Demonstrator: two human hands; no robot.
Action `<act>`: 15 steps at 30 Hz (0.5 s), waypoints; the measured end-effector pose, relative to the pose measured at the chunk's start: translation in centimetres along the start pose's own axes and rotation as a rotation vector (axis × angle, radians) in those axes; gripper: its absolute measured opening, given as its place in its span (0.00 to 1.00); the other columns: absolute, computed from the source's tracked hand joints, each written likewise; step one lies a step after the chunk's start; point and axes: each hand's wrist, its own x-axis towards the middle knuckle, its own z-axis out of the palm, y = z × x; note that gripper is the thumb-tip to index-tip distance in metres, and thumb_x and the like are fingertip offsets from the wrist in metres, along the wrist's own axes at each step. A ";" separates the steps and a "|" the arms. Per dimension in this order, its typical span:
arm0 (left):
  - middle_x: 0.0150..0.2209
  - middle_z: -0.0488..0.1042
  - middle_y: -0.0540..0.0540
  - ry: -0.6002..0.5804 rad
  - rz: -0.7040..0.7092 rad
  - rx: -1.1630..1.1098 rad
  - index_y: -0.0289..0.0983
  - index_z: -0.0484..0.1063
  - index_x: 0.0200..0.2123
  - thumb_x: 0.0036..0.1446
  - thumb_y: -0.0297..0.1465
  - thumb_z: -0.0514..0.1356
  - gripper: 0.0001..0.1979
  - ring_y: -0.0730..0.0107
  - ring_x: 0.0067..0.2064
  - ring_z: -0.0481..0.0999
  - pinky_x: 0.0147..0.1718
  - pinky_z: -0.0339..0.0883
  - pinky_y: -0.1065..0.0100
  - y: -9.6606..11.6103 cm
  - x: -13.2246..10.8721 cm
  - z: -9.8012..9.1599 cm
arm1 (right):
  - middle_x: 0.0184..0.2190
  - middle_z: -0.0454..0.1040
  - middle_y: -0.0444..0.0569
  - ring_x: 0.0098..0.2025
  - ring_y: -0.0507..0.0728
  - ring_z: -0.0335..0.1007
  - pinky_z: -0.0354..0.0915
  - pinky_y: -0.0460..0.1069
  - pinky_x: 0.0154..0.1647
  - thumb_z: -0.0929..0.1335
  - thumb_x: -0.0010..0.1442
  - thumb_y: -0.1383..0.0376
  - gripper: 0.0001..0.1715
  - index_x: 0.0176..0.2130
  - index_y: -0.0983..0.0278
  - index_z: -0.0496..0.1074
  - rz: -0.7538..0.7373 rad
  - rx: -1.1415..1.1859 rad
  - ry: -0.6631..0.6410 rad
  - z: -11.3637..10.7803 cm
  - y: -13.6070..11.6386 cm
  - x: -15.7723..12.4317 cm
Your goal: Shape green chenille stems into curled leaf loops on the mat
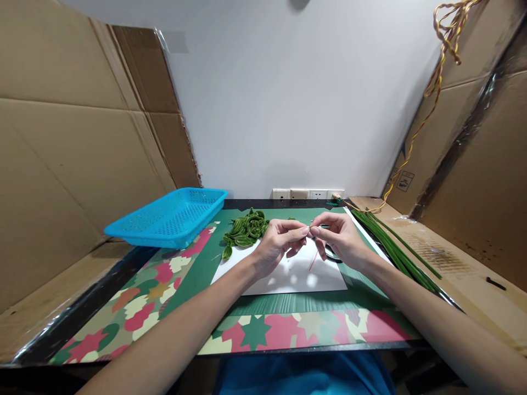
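My left hand [280, 241] and my right hand [340, 236] meet above a white sheet [296, 280] on the table, fingertips pinched together on a short thin green stem piece [313, 226]. Both hands are closed in a pinch. A pile of curled green leaf shapes [246, 229] lies just left of my left hand, at the sheet's far corner. Dark scissors [331, 253] lie partly hidden under my right hand. A thin red strand [313, 262] lies on the sheet below the hands.
A blue perforated tray [168, 216] sits tilted at the left rear. A bundle of long green stems [395, 252] lies along the right edge. The green mat [288, 304] has a camouflage border. Cardboard walls stand on both sides; wall sockets [307, 193] and a yellow cord [428, 93] are behind.
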 end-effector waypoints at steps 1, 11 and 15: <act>0.22 0.67 0.50 0.000 0.005 0.005 0.33 0.80 0.31 0.53 0.39 0.70 0.14 0.78 0.22 0.63 0.18 0.50 0.74 0.0 0.0 0.0 | 0.28 0.77 0.44 0.18 0.50 0.70 0.68 0.46 0.15 0.78 0.56 0.57 0.14 0.35 0.63 0.77 0.003 -0.007 -0.011 0.0 -0.1 0.0; 0.26 0.70 0.49 -0.014 -0.050 -0.078 0.32 0.77 0.33 0.55 0.38 0.69 0.14 0.77 0.22 0.68 0.15 0.56 0.75 -0.8 0.8 -0.3 | 0.28 0.75 0.43 0.17 0.50 0.71 0.67 0.45 0.16 0.76 0.59 0.56 0.15 0.37 0.65 0.75 0.015 -0.114 -0.055 -0.6 -0.5 0.3; 0.25 0.69 0.49 0.000 -0.047 -0.043 0.32 0.77 0.33 0.54 0.40 0.69 0.15 0.77 0.22 0.67 0.15 0.56 0.76 -0.6 0.6 -0.2 | 0.31 0.75 0.44 0.18 0.50 0.72 0.68 0.45 0.16 0.76 0.60 0.56 0.15 0.37 0.64 0.74 0.012 -0.094 -0.068 -0.8 -0.4 0.3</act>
